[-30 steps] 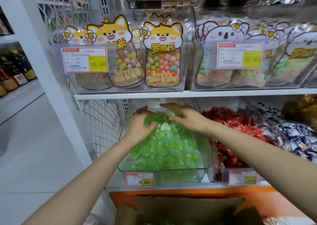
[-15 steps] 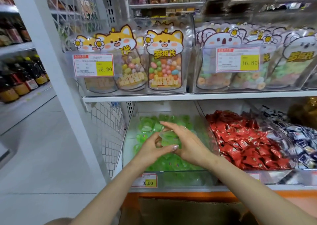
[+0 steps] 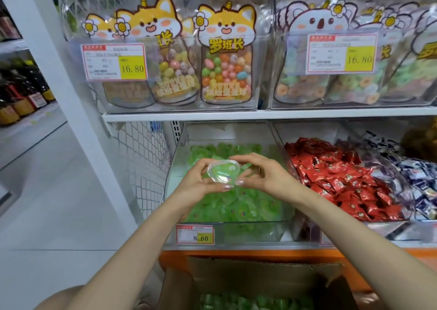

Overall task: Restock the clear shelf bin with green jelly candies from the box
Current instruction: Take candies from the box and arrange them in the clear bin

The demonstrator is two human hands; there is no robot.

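Fox-shaped candy bags [image 3: 226, 61] in an upper bin, price tag [image 3: 114, 62] reading 16.80 on its front; koala-shaped bags [image 3: 316, 56] in the next bin; red wrapped sweets [image 3: 343, 182] piled below, blue-white sweets [image 3: 421, 186] right of them; dark bottles [image 3: 21, 96] far left.

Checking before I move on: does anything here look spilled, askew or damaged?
Nothing stands out. The green jelly candies lie inside the clear bin; left hand and right hand hold one jelly cup over it.

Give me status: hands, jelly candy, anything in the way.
Left hand and right hand both pinch one green jelly candy. Held over the clear bin, not dropped yet. Nothing blocks the bin; box open below.
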